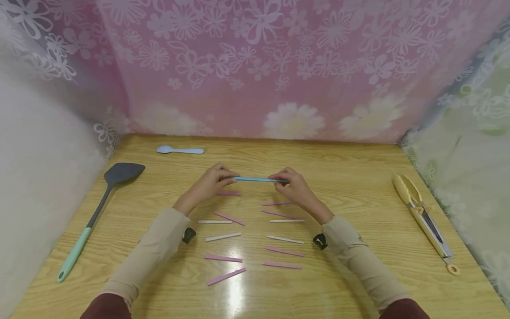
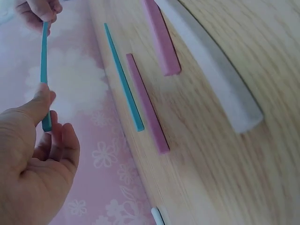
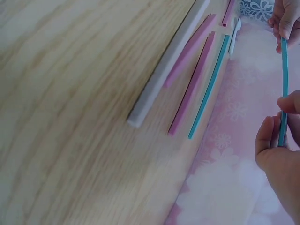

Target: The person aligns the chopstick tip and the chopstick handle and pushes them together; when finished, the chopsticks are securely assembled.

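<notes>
A thin blue stick [image 1: 255, 179] is held level above the table, one end in each hand. My left hand [image 1: 213, 180] pinches its left end between thumb and fingers. At the other end, the right hand [image 1: 295, 186] grips it the same way. Both hands and the held stick also show in the wrist views. A second blue stick [image 2: 123, 77] lies on the table beside a pink stick [image 2: 147, 103]. Below the hands, several short pink sticks [image 1: 223, 258] and white sticks [image 1: 223, 237] lie in two loose columns.
A spatula [image 1: 97, 208] with a mint handle lies at the left of the wooden table [image 1: 350, 283]. A pale blue spoon [image 1: 181, 150] rests near the back edge. Yellow-tipped tongs [image 1: 426, 221] lie at the right. A pink floral cloth [image 1: 247, 88] hangs behind.
</notes>
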{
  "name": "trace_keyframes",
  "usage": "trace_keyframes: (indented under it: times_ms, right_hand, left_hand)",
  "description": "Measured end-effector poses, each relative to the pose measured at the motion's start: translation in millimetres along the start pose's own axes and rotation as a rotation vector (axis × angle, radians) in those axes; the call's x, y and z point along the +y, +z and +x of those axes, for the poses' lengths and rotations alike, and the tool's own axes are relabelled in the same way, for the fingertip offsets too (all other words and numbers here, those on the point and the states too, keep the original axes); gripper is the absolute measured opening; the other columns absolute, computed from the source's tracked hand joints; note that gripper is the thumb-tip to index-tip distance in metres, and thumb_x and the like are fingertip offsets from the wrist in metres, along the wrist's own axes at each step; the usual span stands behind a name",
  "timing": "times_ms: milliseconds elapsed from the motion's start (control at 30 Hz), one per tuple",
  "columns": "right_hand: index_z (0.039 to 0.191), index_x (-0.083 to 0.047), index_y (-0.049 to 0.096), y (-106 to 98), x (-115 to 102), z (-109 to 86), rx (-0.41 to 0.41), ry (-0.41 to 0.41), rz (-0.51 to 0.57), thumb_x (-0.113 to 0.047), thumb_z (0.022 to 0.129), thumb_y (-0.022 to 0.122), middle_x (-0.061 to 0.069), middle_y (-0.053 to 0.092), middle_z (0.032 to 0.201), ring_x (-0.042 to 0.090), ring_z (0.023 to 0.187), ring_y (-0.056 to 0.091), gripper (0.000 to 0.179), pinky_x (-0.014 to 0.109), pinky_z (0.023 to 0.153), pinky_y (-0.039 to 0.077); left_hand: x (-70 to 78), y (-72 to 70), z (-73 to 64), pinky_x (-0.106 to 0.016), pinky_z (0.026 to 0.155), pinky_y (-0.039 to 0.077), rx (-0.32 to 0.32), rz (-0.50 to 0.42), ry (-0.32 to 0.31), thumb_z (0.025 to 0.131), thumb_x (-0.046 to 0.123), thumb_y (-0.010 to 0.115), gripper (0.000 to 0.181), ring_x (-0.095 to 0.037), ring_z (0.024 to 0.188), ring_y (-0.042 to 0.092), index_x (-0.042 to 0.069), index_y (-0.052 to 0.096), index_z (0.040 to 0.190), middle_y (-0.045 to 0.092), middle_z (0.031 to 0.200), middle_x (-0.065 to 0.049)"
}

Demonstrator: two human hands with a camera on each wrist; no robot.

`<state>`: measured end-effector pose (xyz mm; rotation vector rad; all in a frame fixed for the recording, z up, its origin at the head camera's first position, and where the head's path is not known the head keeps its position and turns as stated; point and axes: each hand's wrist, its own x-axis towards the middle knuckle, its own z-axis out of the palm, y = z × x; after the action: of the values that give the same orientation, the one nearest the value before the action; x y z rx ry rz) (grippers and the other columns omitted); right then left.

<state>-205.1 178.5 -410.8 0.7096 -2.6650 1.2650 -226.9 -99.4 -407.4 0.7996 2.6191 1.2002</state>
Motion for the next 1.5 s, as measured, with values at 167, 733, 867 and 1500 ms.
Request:
trace_keyframes:
  times_ms: [167, 733, 867, 1500]
  right_hand:
    - [0.095, 0.002, 0.070, 1, 5, 1.5, 0.036, 0.048, -0.040, -0.003, 0.086, 0.068, 0.012, 0.063, 0.090, 0.022, 0.080, 0.060, 0.011, 0.033, 0.072, 0.053]
    - [0.097, 0.002, 0.071, 6, 27, 12.8, -0.126, 0.129, -0.144, -0.004, 0.087, 0.066, 0.011, 0.061, 0.088, 0.022, 0.081, 0.056, 0.013, 0.034, 0.074, 0.051]
    - [0.096, 0.001, 0.070, 8, 32, 15.3, -0.160, 0.171, -0.151, -0.005, 0.088, 0.066, 0.011, 0.062, 0.091, 0.022, 0.083, 0.056, 0.012, 0.035, 0.076, 0.050]
    - [0.097, 0.002, 0.071, 16, 40, 20.4, -0.229, 0.177, -0.198, -0.006, 0.089, 0.065, 0.013, 0.064, 0.093, 0.021, 0.082, 0.058, 0.013, 0.034, 0.074, 0.050]
  left_hand:
    - [-2.5, -1.2, 1.0, -0.034, 0.077, 0.050, 0.014, 0.005, 0.000, 0.094, 0.011, 0.060, 0.033, -0.024, 0.093, 0.056, 0.000, 0.060, 0.125, 0.061, 0.112, -0.014]
    - [-20.2, 1.6, 8.5, -0.038, 0.086, 0.051, -0.042, 0.068, -0.075, 0.093, 0.004, 0.059, 0.024, -0.027, 0.099, 0.058, -0.001, 0.066, 0.115, 0.062, 0.110, -0.016]
    - [-23.9, 4.4, 11.2, -0.038, 0.086, 0.051, -0.062, 0.070, -0.071, 0.093, 0.003, 0.058, 0.022, -0.028, 0.098, 0.058, -0.005, 0.066, 0.113, 0.063, 0.109, -0.018]
    - [-33.9, 12.5, 14.0, -0.027, 0.070, 0.049, -0.107, 0.053, -0.136, 0.094, 0.001, 0.056, 0.022, -0.017, 0.077, 0.055, -0.005, 0.065, 0.113, 0.061, 0.105, -0.017]
